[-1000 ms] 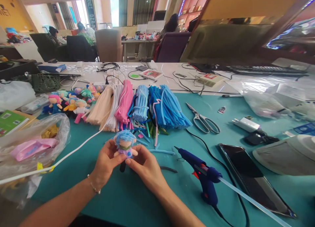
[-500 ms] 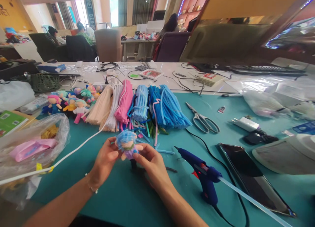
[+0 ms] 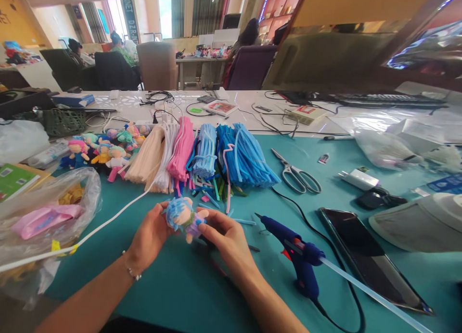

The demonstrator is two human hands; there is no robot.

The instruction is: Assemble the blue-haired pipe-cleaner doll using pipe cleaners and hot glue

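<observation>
Your left hand (image 3: 148,239) cups the head of one doll (image 3: 187,218), blue-haired, green-collared, purple-dressed, tilted above the surface (image 3: 162,294); your right hand (image 3: 227,239) pinches its body. Rightward lie one glue gun (image 3: 293,245) and one pair of scissors (image 3: 288,170).

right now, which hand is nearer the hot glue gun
Right. The right hand, holding the blue-haired doll, is left of the hot glue gun; the left hand is farther left, by the doll's head.
</observation>
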